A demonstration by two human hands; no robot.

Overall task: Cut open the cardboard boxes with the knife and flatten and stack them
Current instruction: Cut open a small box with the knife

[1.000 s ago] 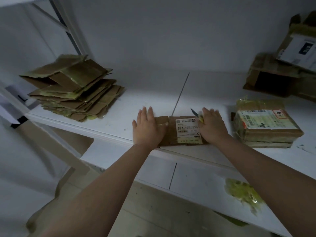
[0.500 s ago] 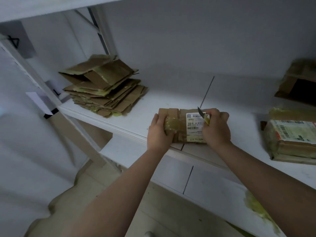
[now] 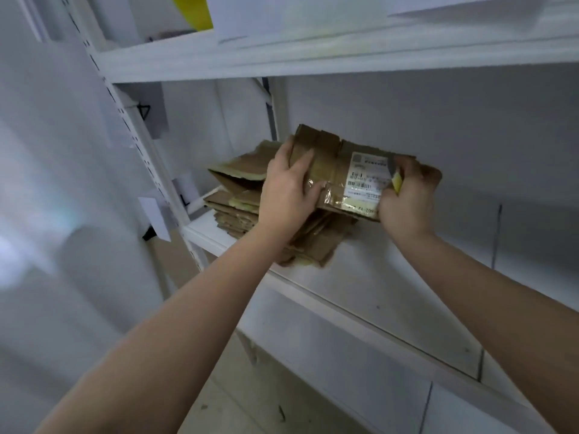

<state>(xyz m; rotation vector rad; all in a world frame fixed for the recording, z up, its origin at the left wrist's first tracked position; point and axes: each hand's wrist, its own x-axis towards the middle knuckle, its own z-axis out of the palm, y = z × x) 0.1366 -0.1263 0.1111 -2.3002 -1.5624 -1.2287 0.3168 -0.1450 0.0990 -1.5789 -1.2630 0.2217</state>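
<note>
Head view only: flattened box (image 3: 332, 170) held in the air at frame centre, above the stack of flattened cardboard (image 3: 241, 195) that sits on the white shelf (image 3: 360, 292) at centre left. Left hand (image 3: 286, 195) grips the box's left end, thumb curled over the top face, fingers wrapped round the far edge. Right hand (image 3: 407, 198) grips the right end, fingers curled over the far edge; the same hand also pinches the knife (image 3: 395, 180) against the box, yellow handle and grey blade section showing between thumb and fingers just right of the shipping label (image 3: 366, 180). Blade tip not clearly visible. Box is tilted slightly, left end higher, label face toward the camera, clear tape (image 3: 332, 198) along its near edge. Box overlaps the right part of the stack in the picture; cannot tell whether its underside touches the stack. Stack is uneven, top sheets bent up, edges fanned out toward lower centre. Shelf upright (image 3: 134, 136) with slot holes runs down the left of the frame; upper shelf (image 3: 282, 54) spans the top, yellow object (image 3: 191, 10) at the upper left, partly cut off. Both forearms enter from the bottom edge.
</note>
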